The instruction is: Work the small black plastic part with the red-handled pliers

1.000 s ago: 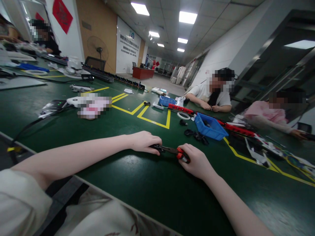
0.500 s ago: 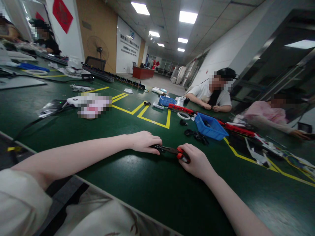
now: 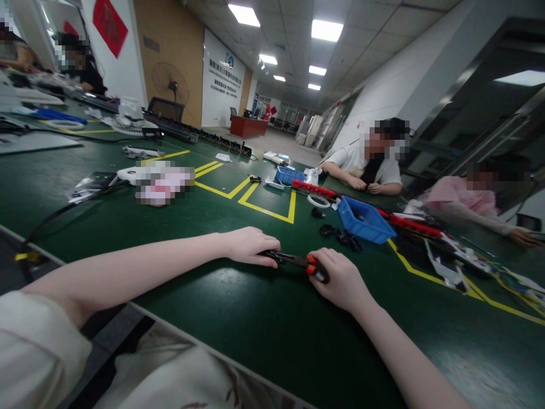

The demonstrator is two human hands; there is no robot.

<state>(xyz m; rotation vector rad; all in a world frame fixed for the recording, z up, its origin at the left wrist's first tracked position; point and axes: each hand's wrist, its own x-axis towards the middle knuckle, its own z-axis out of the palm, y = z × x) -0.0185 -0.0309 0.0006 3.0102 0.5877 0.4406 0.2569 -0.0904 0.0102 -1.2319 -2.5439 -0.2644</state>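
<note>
My right hand is closed around the red-and-black handles of a pair of pliers. The metal jaws point left and meet a small black part, whose exact kind I cannot make out. My left hand pinches that black part between thumb and fingers, which hide some of it. Both hands are low over the green table. Beyond my right hand lie several small black pieces beside a blue bin.
A long red strip runs behind the blue bin. A white ring of tape and a smaller blue bin stand farther off. At left are a pink blurred object and a black cable. Co-workers sit across the table.
</note>
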